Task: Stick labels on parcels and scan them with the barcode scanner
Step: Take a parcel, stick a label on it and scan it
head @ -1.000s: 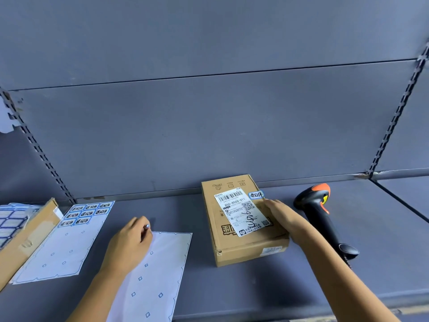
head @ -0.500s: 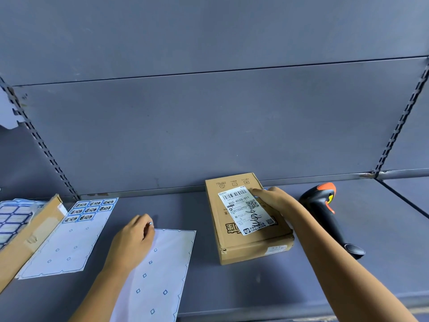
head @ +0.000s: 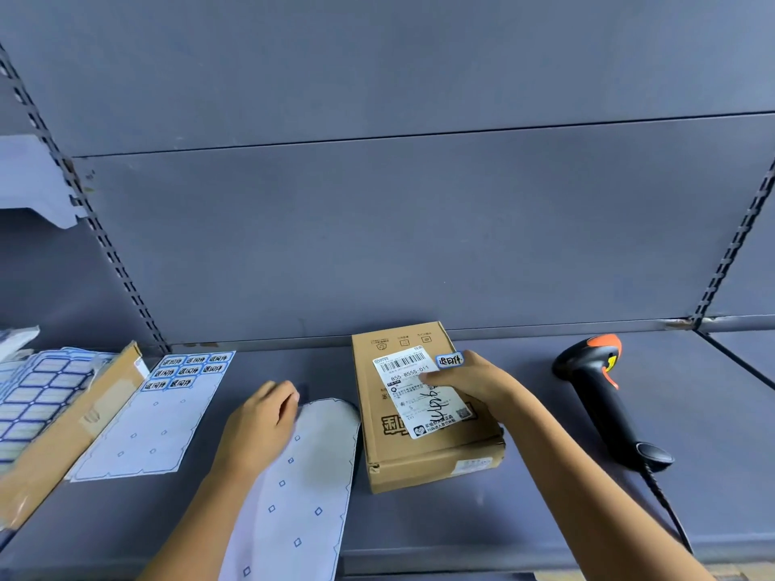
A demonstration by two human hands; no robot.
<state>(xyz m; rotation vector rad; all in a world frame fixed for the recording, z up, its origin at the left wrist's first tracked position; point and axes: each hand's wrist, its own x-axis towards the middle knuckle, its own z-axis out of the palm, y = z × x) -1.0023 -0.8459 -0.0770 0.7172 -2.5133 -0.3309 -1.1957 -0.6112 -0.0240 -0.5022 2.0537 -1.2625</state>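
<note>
Parcel (head: 375, 396), a flat brown cardboard carton, lies in the middle of the grey shelf (head: 461, 530) with its white waybill (head: 415, 408) facing up. It looks light and stiff, and the smooth shelf would probably let it slide under a sideways push. It is best steadied from above or held by its long edges, leaving the barcode uncovered.

A small blue sticker (head: 449, 360) sits at the carton's 1 o'clock corner. The right hand (head: 478, 383) rests on the carton with its thumb flat on the waybill and its fingertips beside the sticker, gripping nothing. Thin paper like that sticker creases easily, so it should be rubbed down flat.

The left hand (head: 260, 425) lies loosely curled on a stripped backing sheet (head: 302, 496) at 8 o'clock. A part-used sticker sheet (head: 167, 417) lies at 9 o'clock. The barcode scanner (head: 604, 404) lies at 3 o'clock, its handle free to take.
</note>
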